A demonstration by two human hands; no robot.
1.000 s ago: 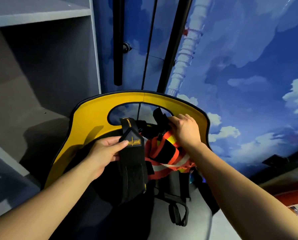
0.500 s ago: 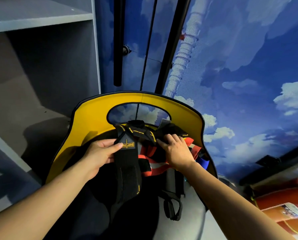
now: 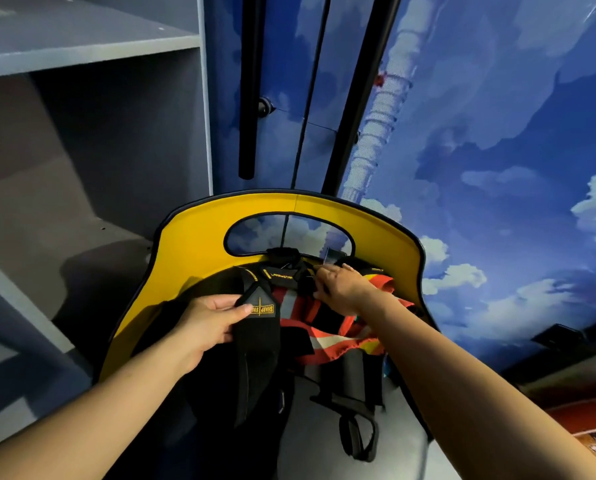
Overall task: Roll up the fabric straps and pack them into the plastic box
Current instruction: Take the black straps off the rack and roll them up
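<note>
A wide black fabric strap with a yellow label hangs down the middle, and my left hand grips its upper part with the thumb on top. Behind it lies a tangle of black straps with yellow lettering and an orange reflective strap. My right hand reaches into the black straps at the back, fingers curled on them. A clear plastic edge shows just beyond its fingers; the box itself is hidden. A black strap with a loop hangs at the front.
The straps lie on a yellow chair back with a black rim and an oval cut-out. A grey shelf unit stands to the left. A blue wall with painted clouds fills the right, with black poles ahead.
My right hand has moved from the orange strap back and up into the black straps near the cut-out. My left hand has kept its hold on the labelled strap.
</note>
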